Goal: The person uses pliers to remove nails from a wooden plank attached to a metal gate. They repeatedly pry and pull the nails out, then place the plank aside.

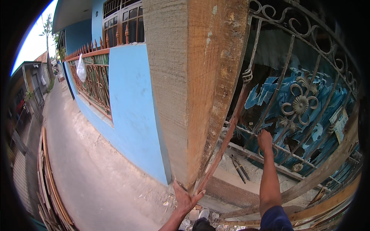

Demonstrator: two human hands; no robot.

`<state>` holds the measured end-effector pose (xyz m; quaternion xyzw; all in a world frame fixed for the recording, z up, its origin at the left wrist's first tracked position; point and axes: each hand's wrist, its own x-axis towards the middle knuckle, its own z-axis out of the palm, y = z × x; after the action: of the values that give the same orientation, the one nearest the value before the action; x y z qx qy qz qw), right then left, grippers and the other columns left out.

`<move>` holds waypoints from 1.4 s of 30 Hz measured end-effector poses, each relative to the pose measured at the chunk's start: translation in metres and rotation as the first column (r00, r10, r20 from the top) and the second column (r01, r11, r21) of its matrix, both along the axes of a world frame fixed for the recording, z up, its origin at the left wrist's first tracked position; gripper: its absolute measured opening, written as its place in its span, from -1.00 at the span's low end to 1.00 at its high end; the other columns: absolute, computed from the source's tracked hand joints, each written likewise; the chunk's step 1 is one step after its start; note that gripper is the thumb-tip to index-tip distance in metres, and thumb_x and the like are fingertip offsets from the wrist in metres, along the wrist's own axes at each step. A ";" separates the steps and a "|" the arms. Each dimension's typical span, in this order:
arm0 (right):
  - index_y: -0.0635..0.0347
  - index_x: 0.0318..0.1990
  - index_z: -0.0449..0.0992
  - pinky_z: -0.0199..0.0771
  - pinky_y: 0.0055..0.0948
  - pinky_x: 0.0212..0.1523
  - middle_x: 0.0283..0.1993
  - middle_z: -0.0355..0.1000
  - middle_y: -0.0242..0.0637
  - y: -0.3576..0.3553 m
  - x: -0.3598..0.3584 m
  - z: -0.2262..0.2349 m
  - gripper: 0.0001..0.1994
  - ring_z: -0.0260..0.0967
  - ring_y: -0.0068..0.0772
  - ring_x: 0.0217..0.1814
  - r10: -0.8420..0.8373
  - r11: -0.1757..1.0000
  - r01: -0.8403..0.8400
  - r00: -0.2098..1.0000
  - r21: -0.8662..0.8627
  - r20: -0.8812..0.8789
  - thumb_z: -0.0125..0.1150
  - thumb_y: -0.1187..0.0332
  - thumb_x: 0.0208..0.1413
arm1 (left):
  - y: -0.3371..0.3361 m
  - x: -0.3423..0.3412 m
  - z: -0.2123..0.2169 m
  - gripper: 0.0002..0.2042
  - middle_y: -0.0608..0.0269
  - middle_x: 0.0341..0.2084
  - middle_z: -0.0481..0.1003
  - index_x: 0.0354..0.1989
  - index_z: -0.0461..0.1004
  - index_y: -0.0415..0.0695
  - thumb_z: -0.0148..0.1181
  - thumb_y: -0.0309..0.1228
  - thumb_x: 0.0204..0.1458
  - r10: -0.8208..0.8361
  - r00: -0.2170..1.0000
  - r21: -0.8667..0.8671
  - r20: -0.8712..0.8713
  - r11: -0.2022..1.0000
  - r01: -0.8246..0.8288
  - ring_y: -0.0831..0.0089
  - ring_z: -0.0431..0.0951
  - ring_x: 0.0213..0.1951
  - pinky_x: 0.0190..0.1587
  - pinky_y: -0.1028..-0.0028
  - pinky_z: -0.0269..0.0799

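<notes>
My left hand point(185, 199) is low by the foot of a thick post with a rough grey face and an orange-brown wooden face point(198, 96). Its thumb and fingers are spread around the post's lower corner, the thumb touching the bottom of a thin reddish wooden strip point(227, 144) that leans against the metal grille point(285, 73). My right hand point(265, 140) is closed at the grille's lower horizontal bar; what lies inside the fist is hidden. Below it, a pair of pincers with dark handles point(239, 168) lies on the ledge.
Torn blue sheeting point(316, 104) hangs behind the grille. Long wooden boards point(323, 211) lie at lower right, with rubble point(194, 213) near my feet. A light-blue wall point(133, 84) with a spiked fence point(92, 77) borders the lane point(77, 154). More planks point(48, 173) lie at left.
</notes>
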<state>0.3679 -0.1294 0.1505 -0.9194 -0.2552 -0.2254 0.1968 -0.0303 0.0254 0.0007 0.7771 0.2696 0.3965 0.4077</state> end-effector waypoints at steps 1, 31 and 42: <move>0.35 -0.24 0.52 0.44 0.10 -0.08 -0.26 0.52 0.18 0.002 -0.001 0.002 -0.80 0.46 0.26 -0.13 0.000 1.000 0.000 1.000 -0.002 -0.004 0.03 0.40 0.15 | 0.001 0.000 0.001 0.25 -0.38 0.07 0.13 0.27 -0.19 -0.62 0.57 0.02 -0.33 0.006 1.000 0.016 0.006 1.000 -0.006 -0.20 0.21 0.10 0.19 0.00 0.14; 0.37 -0.20 0.51 0.46 0.10 -0.08 -0.22 0.52 0.18 0.000 0.000 0.001 -0.80 0.46 0.26 -0.11 -0.008 1.000 0.009 1.000 -0.029 0.010 0.03 0.41 0.15 | -0.002 -0.003 0.006 0.22 -0.32 0.00 0.15 0.26 -0.18 -0.60 0.57 0.01 -0.31 0.030 1.000 0.090 -0.003 0.995 -0.029 -0.13 0.25 0.01 0.08 0.00 0.19; 0.36 -0.22 0.51 0.47 0.08 -0.09 -0.25 0.53 0.18 0.001 0.003 -0.002 -0.80 0.48 0.26 -0.14 -0.023 1.000 0.023 1.000 -0.021 -0.007 0.05 0.38 0.16 | 0.001 0.000 0.008 0.12 -0.27 0.08 0.14 0.25 -0.05 -0.50 0.58 -0.05 -0.32 -0.007 0.998 -0.042 0.056 0.999 0.009 -0.11 0.22 0.12 0.20 0.05 0.15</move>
<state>0.3708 -0.1285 0.1487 -0.9250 -0.2464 -0.2219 0.1855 -0.0298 0.0262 0.0084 0.7580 0.2635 0.4106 0.4330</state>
